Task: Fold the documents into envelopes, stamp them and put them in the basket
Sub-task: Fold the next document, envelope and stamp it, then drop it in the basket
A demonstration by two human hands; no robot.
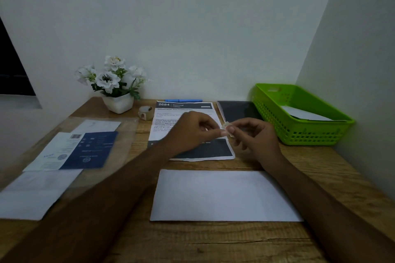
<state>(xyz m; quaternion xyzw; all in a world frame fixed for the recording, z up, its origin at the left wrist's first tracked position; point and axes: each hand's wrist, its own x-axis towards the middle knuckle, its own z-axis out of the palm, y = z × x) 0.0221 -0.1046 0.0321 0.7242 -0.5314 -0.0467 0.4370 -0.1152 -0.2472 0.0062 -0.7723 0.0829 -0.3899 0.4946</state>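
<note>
We see 2 hands meeting above the wooden table (213, 241), over the right edge of a printed document (186, 106). The left hand (192, 132) and the right hand (254, 136) both pinch the same stamp (226, 127) between thumb and forefinger. Their fingertips touch at it and the other fingers are loosely curled. The stamp is a tiny cream-coloured scrap, slightly bent, and its print is too small for us to read. It is held in the air, clear of the paper below.

The document lies flat, white with a dark header band marked "2684", lines of black text and a broad dark block along its near edge. Just nearer to us lies 1 blank envelope (224, 194), plain white, with its long side towards us. The right forearm crosses its right end.

At the far right, in the corner of the walls, stands the basket (299, 132), bright green with perforated sides. Inside it rests a second envelope (307, 115), also white. Between basket and document lies a dark sheet (239, 110).

Behind the document lies a blue pen (183, 100), and to its left are a small roll (146, 112) and a white flowerpot (118, 103) of white blooms. On the left, a clear plastic sleeve (70, 126) covers blue and white papers, which look blurred.
</note>
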